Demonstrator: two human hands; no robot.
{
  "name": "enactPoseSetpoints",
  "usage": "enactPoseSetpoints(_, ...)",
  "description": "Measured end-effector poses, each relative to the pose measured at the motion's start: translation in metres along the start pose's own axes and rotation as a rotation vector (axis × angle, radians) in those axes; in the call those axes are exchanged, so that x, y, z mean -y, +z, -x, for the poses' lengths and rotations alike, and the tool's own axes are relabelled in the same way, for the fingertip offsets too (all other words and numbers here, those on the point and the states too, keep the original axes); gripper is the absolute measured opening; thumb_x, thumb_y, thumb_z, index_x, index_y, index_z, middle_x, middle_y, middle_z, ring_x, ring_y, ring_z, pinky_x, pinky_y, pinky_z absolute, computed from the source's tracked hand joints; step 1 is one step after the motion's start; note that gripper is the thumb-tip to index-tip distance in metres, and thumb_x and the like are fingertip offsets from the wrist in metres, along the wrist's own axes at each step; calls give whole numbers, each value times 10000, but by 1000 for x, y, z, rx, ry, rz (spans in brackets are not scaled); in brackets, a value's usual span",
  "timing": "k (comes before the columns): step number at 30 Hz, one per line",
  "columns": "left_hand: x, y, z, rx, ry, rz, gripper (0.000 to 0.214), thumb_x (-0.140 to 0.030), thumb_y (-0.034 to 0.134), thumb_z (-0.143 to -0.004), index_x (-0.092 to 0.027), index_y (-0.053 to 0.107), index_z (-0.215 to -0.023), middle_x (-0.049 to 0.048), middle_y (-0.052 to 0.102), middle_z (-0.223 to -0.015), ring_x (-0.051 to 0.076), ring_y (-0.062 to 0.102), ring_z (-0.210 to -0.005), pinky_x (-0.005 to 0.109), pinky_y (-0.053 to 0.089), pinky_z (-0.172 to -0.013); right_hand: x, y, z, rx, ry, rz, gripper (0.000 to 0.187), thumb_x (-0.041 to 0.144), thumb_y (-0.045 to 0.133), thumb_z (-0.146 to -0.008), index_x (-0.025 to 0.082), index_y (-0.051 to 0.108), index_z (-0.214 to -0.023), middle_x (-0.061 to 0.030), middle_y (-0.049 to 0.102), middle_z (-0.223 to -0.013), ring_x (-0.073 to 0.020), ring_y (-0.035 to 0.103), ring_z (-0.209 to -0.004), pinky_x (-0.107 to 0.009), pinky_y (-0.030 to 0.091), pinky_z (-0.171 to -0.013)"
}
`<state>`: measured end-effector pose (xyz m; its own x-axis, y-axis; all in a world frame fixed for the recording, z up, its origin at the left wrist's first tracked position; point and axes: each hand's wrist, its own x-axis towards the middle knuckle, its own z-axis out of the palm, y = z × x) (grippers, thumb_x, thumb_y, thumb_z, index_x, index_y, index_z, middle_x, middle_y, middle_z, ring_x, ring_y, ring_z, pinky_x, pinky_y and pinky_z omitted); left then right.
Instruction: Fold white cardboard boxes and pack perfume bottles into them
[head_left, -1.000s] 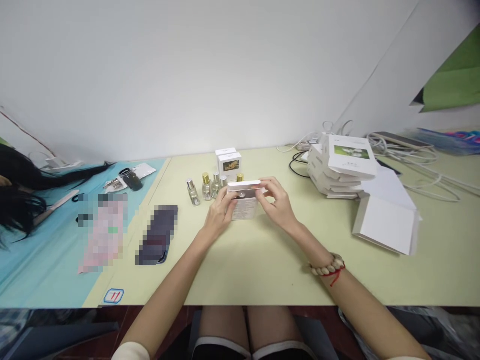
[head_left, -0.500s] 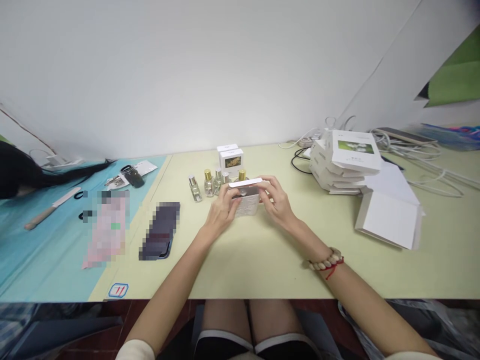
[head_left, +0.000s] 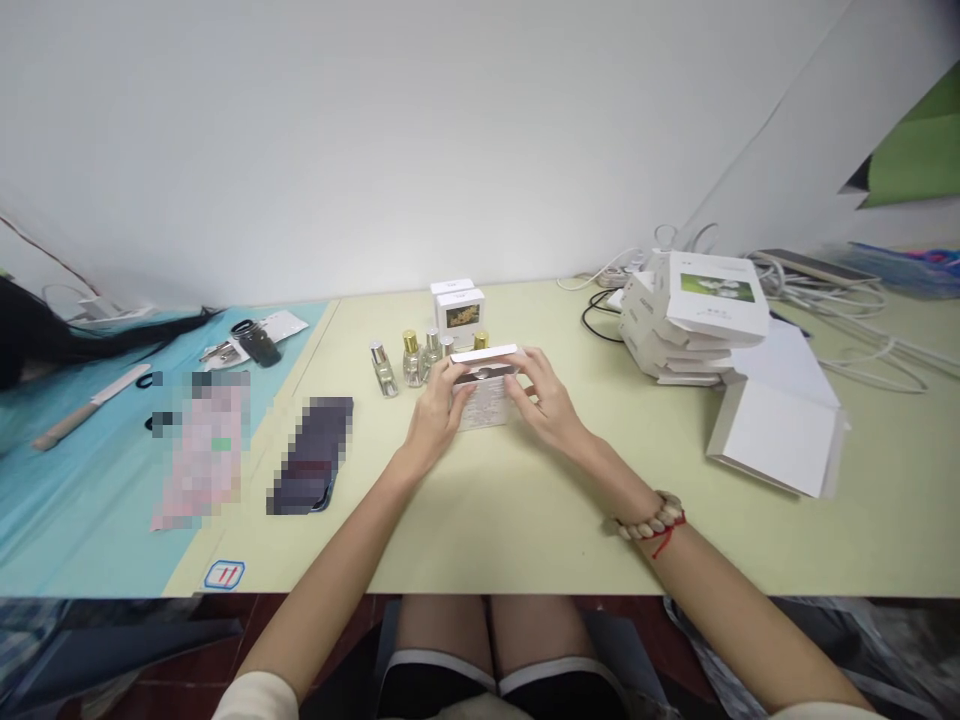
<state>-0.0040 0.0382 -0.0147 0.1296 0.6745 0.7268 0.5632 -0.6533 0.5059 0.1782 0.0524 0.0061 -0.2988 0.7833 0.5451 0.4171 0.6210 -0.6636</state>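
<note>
Between my two hands stands a small white carton (head_left: pixel 484 408) with fine print on the side facing me. Its top flap is raised, and a dark gap shows beneath it. My left hand (head_left: pixel 439 408) grips the carton's left edge, thumb on the near side. On the right edge, my right hand (head_left: pixel 547 400) holds on with bent fingers over the flap. Just behind the hands are several small glass bottles with silver or gold caps, among them a silver-capped bottle (head_left: pixel 383 370) and a gold-capped bottle (head_left: pixel 411 358). Part of that group is hidden by the carton and fingers.
Two closed white boxes (head_left: pixel 460 316) stand at the back. On the right are a stack of flat white cartons (head_left: pixel 712 300), an unfolded carton (head_left: pixel 780 435) and cables (head_left: pixel 862 320). Leftward lie a phone (head_left: pixel 311 455), a knife (head_left: pixel 90 408) and a dark jar (head_left: pixel 259 345).
The flap has come down a little toward the carton's opening, and the printed side shows more. Both hands keep their hold; the whole view has shifted slightly.
</note>
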Motion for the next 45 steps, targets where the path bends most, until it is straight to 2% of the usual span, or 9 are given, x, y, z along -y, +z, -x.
enactPoseSetpoints(4, 0, 0, 0, -2, -12, 13, 281, -291, 388, -911, -247, 419, -1187, 89, 464, -1278, 184, 457, -1198, 303, 491, -853, 0, 4, 1, -91, 29, -73, 400, 401, 471, -852, 278, 402, -1226, -62, 479, -1198, -176, 556, -943, -256, 548, -586)
enactPoseSetpoints(8, -6, -1, -1, 1, -73, 64, 302, -314, 405, -905, -266, 432, -1202, 77, 445, -1322, 195, 420, -1239, 329, 472, -891, 3, 4, 0, -127, 47, -119, 400, 405, 498, -839, 269, 433, -1210, -62, 496, -1188, -175, 558, -943, -253, 544, -602)
enactPoseSetpoints(15, -18, -1, -5, -58, -169, 236, 312, -352, 412, -902, -258, 444, -1198, 75, 489, -1279, 190, 451, -1201, 368, 395, -978, 8, 1, -1, -79, 6, -115, 323, 392, 433, -880, 285, 538, -1166, -66, 472, -1213, -177, 512, -1043, -267, 538, -696)
enactPoseSetpoints(23, -23, -2, -7, -57, -254, 350, 353, -397, 395, -904, -260, 408, -1229, 80, 473, -1281, 179, 491, -1132, 345, 418, -934, 10, -1, -1, -61, -22, -123, 306, 388, 405, -895, 299, 599, -1114, -59, 472, -1181, -190, 461, -1140, -289, 515, -775)
enactPoseSetpoints(31, -28, -8, -10, 33, -183, 277, 359, -375, 306, -932, -277, 418, -1259, 65, 476, -1306, 183, 420, -1229, 411, 321, -1042, 4, -1, 1, 76, -127, -101, 390, 467, 405, -874, 283, 589, -1166, -62, 458, -1181, -222, 463, -1133, -409, 383, -980)
enactPoseSetpoints(35, -30, -7, -10, 94, -168, 263, 359, -379, 301, -932, -261, 507, -1201, 54, 538, -1232, 184, 458, -1180, 410, 325, -1037, 6, 0, -1, -11, -68, -184, 336, 473, 447, -854, 267, 613, -1062, -58, 489, -1152, -209, 490, -1103, -356, 469, -866)
enactPoseSetpoints(38, -29, -7, -9, 94, -169, 256, 356, -374, 311, -930, -235, 583, -1113, 59, 570, -1146, 183, 487, -1130, 383, 371, -997, 8, 1, -3, -170, 47, -324, 361, 438, 550, -807, 300, 481, -1133, -44, 531, -1157, -168, 573, -972, -277, 518, -703)
enactPoseSetpoints(40, -29, -8, -10, 108, -157, 243, 342, -360, 323, -929, -230, 610, -1061, 60, 577, -1100, 182, 496, -1108, 379, 390, -977, 9, 1, -4, -216, 65, -369, 450, 416, 572, -799, 317, 405, -1204, -44, 558, -1162, -156, 595, -940, -268, 521, -697)
enactPoseSetpoints(45, -25, -7, -10, 16, -97, 208, 233, -325, 416, -904, -215, 600, -994, 73, 515, -1166, 184, 466, -1156, 391, 381, -1001, 17, -1, -5, -141, 37, -287, 250, 392, 510, -843, 243, 618, -1013, -48, 636, -1050, -174, 584, -1001, -291, 530, -756)
